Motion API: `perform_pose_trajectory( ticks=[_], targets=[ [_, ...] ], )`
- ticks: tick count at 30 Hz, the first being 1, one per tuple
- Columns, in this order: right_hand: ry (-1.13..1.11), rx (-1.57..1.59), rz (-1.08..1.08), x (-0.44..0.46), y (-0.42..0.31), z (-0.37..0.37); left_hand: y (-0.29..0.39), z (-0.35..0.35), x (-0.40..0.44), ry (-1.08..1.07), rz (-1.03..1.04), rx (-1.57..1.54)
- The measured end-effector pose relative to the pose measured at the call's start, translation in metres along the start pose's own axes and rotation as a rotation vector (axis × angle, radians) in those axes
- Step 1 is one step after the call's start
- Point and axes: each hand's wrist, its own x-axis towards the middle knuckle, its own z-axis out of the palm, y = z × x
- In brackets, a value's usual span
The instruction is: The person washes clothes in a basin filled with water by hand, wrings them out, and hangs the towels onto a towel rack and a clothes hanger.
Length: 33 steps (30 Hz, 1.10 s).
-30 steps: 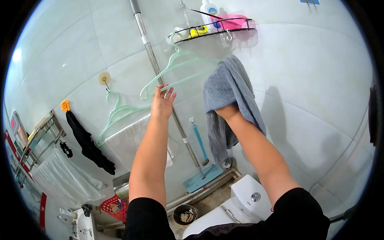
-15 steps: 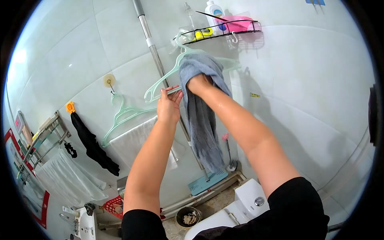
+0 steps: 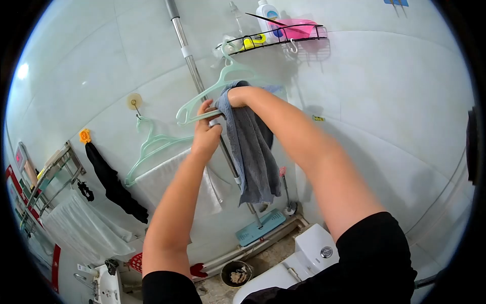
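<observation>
A pale green hanger (image 3: 195, 109) hangs by its hook from the wire shelf on the tiled wall. Over its lower bar is draped a damp-looking grey-blue towel (image 3: 253, 157), its long end hanging down. Closed around the left part of the bar is my left hand (image 3: 206, 134), fingers behind it and thumb in front, beside the towel's edge. My right hand (image 3: 238, 96) reaches into the upper fold of the towel at the bar. The cloth hides its fingers, so their grip does not show.
The wire shelf (image 3: 276, 40) above holds bottles and a pink basin. A metal pole (image 3: 190, 63) with a blue mop head (image 3: 260, 228) stands behind the towel. Left are a second hanger (image 3: 147, 152), a white towel (image 3: 172, 182) and black cloth (image 3: 114, 182). Below stands a toilet (image 3: 298, 268).
My right hand has shifted slightly left, and the towel's hanging end has risen and bunched. My left hand has changed from open fingers under the bar to a grip around it.
</observation>
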Motion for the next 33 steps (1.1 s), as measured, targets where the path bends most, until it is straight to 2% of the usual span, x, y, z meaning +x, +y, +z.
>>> perform_pose_trajectory(
  ticks=[2,3,4,6,7,8,9,10,11,13,14,15,16,18,19,20,21,22,23,24,25,27,28,30,31,33],
  targets=[
    [-0.083,-0.101,0.014,-0.005,-0.006,-0.006,-0.004,-0.007,0.009,0.068,0.328,0.624],
    [-0.137,-0.143,-0.008,-0.001,-0.005,-0.007,-0.008,-0.011,0.018,0.131,0.419,0.875],
    [-0.132,-0.147,0.0,-0.006,-0.001,-0.008,-0.011,-0.012,0.025,0.127,0.423,0.865],
    [-0.049,0.204,-0.085,-0.037,-0.015,-0.008,-0.007,-0.006,0.031,-0.173,0.344,0.527],
    [-0.047,0.202,-0.078,-0.036,-0.013,-0.01,-0.007,-0.001,0.034,-0.203,0.249,0.506],
    [-0.053,0.052,-0.059,-0.032,-0.009,-0.012,-0.008,0.001,0.036,-0.206,0.249,0.501],
    [-0.06,-0.099,-0.039,-0.028,-0.005,-0.014,-0.01,0.003,0.038,-0.173,0.141,0.515],
    [-0.061,-0.098,-0.034,-0.023,0.004,-0.017,-0.012,0.005,0.038,-0.141,0.031,0.529],
    [-0.007,-0.174,-0.069,-0.016,0.016,-0.021,-0.013,0.007,0.038,-0.142,0.022,0.526],
    [0.026,-0.234,-0.102,-0.015,0.028,-0.022,-0.018,0.011,0.035,-0.023,0.228,0.874],
    [0.137,-0.243,-0.09,-0.022,0.027,-0.022,-0.019,0.012,0.034,-0.028,0.204,0.877],
    [0.247,-0.25,-0.077,-0.027,0.026,-0.021,-0.021,0.013,0.035,0.035,0.425,0.921],
    [0.235,-0.234,-0.07,-0.029,0.027,-0.02,-0.024,0.014,0.037,0.096,0.651,0.956],
    [0.44,-0.29,-0.093,-0.032,0.034,-0.017,-0.025,0.017,0.034,0.105,0.595,0.879],
    [0.434,-0.282,-0.085,-0.04,0.04,-0.008,-0.023,0.017,0.032,0.069,0.352,0.829],
    [0.681,0.096,-0.181,-0.054,0.048,0.005,-0.019,0.019,0.028,0.034,0.113,0.774],
    [0.918,0.479,-0.279,-0.066,0.055,0.015,-0.019,0.02,0.024,-0.015,-0.012,0.623],
    [1.041,0.597,-0.26,-0.068,0.07,0.028,-0.021,0.023,0.021,-0.015,-0.009,0.624],
    [1.165,0.718,-0.241,-0.064,0.088,0.046,-0.025,0.026,0.018,0.002,-0.093,0.374],
    [1.133,0.855,-0.126,-0.054,0.106,0.069,-0.029,0.026,0.017,0.019,-0.177,0.125],
    [1.096,0.989,-0.011,-0.048,0.116,0.088,-0.035,0.02,0.019,0.006,-0.173,0.136],
    [0.881,1.061,0.361,-0.063,0.104,0.106,-0.031,0.027,0.014,0.048,-0.188,0.052],
    [0.891,1.055,0.346,-0.064,0.106,0.106,-0.029,0.032,0.012,0.094,-0.208,-0.034],
    [0.738,0.92,0.227,-0.07,0.111,0.104,-0.029,0.031,0.012,0.117,-0.165,-0.071],
    [0.799,0.766,0.16,-0.069,0.114,0.096,-0.031,0.024,0.012,0.11,-0.228,-0.029],
    [0.905,0.678,-0.071,-0.061,0.117,0.07,-0.044,0.003,0.012,0.092,-0.327,0.093]
  ],
)
